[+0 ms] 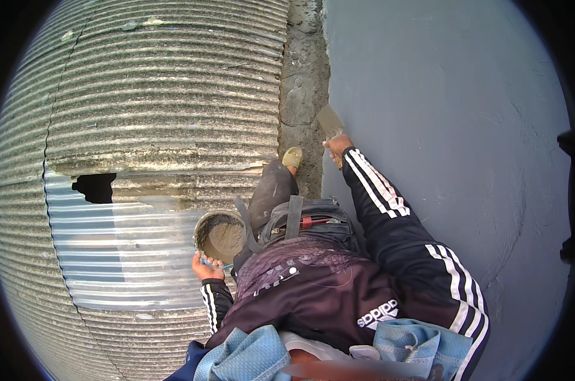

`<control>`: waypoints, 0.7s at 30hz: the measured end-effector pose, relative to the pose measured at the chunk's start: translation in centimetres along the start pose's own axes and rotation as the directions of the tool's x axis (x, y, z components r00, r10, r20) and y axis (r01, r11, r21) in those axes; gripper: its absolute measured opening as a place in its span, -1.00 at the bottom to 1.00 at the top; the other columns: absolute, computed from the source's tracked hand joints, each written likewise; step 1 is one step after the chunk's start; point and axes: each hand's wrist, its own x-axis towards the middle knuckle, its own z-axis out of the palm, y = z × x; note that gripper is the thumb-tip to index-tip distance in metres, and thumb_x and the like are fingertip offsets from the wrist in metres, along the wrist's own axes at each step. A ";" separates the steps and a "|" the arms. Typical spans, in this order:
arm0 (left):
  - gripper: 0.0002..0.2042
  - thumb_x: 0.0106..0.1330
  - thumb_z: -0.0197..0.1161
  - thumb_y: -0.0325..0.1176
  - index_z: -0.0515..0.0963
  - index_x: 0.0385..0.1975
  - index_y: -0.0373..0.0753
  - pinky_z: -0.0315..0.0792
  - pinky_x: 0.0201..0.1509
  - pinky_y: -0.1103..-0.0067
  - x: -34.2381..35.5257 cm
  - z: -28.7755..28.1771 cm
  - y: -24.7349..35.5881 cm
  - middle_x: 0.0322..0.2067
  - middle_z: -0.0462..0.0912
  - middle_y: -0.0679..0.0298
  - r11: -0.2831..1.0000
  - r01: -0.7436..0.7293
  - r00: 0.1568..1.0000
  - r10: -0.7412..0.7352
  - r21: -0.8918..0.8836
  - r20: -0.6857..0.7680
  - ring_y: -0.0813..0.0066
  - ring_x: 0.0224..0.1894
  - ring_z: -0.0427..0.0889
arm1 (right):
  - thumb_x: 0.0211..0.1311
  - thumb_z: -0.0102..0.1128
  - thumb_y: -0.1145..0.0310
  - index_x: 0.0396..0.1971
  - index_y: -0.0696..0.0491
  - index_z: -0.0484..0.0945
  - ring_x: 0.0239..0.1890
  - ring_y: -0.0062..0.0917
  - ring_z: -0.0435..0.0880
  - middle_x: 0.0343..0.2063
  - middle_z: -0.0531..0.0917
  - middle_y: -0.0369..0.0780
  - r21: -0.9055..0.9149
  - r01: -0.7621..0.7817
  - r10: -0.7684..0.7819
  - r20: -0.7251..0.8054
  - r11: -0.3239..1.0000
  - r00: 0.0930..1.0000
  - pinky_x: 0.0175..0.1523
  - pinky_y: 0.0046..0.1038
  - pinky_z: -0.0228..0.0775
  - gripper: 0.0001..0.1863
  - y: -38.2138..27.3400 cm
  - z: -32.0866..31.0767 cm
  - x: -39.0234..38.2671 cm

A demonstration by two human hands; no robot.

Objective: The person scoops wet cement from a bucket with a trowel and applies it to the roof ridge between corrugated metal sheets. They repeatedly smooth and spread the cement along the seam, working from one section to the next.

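- Corrugated roofing sheets point(160, 82) fill the left of my view, one with a ragged hole point(94, 187); a smooth grey plastered wall point(452, 127) rises on the right, with a rough mortar strip point(303, 82) between them.
- My right hand point(337, 147) reaches far forward, fingers wrapped tight round the handle of a trowel point(330, 120) whose blade lies against the wall's left edge.
- My left hand point(205, 267) sits near my body, fingers clamped on the near rim of a round pan of wet mortar point(220, 236).
- To do this well, I judge I should keep the blade flat to the edge, press evenly and keep the pan level.
- The trowel's long axis runs near-to-far, tilted slightly left, its blade pointing away from me.
- A sandalled foot point(292, 157) rests just left of the right hand.
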 end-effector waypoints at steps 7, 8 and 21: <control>-0.63 0.31 0.36 0.08 0.37 -0.43 0.02 0.17 -0.40 0.46 2.7 15.5 1.2 -0.56 0.25 0.49 0.986 -0.051 0.997 0.041 0.160 0.067 0.51 -0.53 0.23 | 0.39 0.50 0.25 -0.32 0.26 0.64 -0.56 -0.38 0.62 -0.55 0.65 -0.15 -0.006 -0.102 0.103 0.064 0.995 0.993 -0.47 -0.25 0.50 -0.66 -2.7 -0.6 9.8; -0.64 0.32 0.36 0.08 0.37 -0.44 0.02 0.17 -0.41 0.46 3.1 17.6 1.1 -0.57 0.25 0.49 0.982 -0.062 0.996 0.051 0.176 0.067 0.51 -0.53 0.24 | 0.38 0.51 0.26 -0.33 0.26 0.64 -0.57 -0.38 0.62 -0.55 0.65 -0.15 -0.008 -0.131 0.131 0.068 0.991 0.989 -0.47 -0.25 0.50 -0.66 -3.2 -0.6 11.5; -0.69 0.43 0.39 -0.04 0.39 -0.39 0.03 0.22 -0.61 0.50 5.6 52.3 5.6 -0.66 0.31 0.49 0.938 -0.122 0.985 0.074 0.326 0.156 0.55 -0.70 0.24 | 0.35 0.55 0.18 -0.20 0.27 0.69 -0.49 -0.43 0.68 -0.46 0.70 -0.19 0.019 -0.152 0.149 0.094 0.988 0.984 -0.35 -0.28 0.60 -0.60 -16.8 -5.2 29.8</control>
